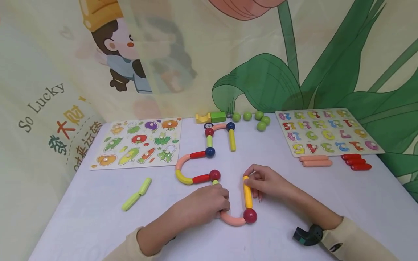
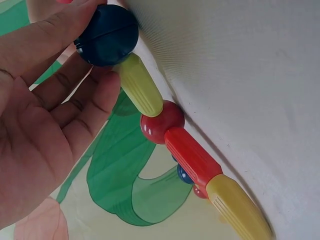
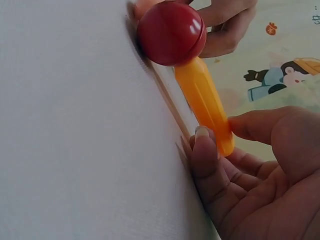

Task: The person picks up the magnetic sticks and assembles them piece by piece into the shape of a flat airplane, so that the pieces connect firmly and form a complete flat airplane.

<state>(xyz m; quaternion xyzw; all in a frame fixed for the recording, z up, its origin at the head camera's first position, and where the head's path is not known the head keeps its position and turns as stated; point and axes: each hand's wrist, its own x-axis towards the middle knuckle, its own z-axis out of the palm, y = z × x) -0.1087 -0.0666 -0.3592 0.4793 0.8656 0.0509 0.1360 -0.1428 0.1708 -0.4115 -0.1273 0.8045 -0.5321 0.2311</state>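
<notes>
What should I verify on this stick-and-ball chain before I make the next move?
1. Right hand has the orange stick: ok, pinched near the end away from the ball.
2. Orange stick meets the nearest red ball: ok, touching.
3. Pink curved piece meets that red ball: ok, touching.
4. Left hand steadies the blue ball: ok, held between thumb and fingers.
5. Pink curved piece joins the blue ball: cannot tell, the left hand hides that end.
6. Ball on the orange stick's pinched end: not ok if one is wanted, none is there.
</notes>
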